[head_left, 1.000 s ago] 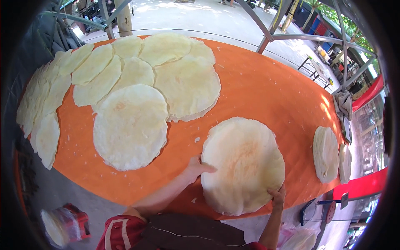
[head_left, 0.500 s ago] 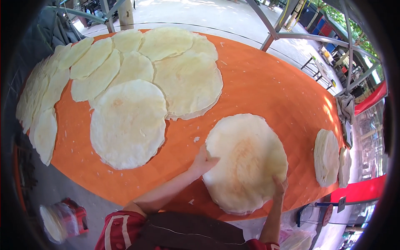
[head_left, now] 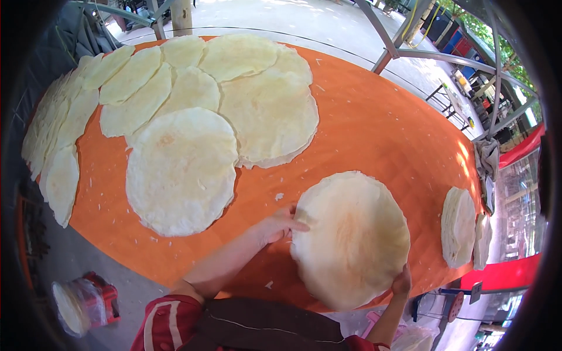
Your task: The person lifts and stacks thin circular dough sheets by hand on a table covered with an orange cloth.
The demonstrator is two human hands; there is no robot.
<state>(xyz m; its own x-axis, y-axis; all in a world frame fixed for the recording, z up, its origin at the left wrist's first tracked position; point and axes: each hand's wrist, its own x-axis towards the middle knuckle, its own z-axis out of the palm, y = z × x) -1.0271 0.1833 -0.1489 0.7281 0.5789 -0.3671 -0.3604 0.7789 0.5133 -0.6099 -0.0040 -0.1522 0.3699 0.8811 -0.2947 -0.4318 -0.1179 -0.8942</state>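
A large round flatbread [head_left: 351,240], pale with a browned middle, is held at the table's near edge, possibly with others under it. My left hand [head_left: 282,224] pinches its left rim, thumb on top. At the lower right rim my right hand [head_left: 402,281] grips the same flatbread, its fingers partly hidden below. Left of it, another round flatbread [head_left: 181,172] lies on the orange table [head_left: 345,123], slightly overlapping a wide flatbread stack [head_left: 269,117].
Several overlapping flatbreads [head_left: 137,76] spread over the far left. Two small stacks [head_left: 458,227] lie at the right end. Metal frame bars [head_left: 383,50] stand beyond the table. On the floor at lower left is a bagged flatbread pile [head_left: 76,309] on a red stool.
The held flatbread has shifted slightly toward me and to the right, its near rim looking lifted. Both hands keep hold; the right hand sits lower on the rim.
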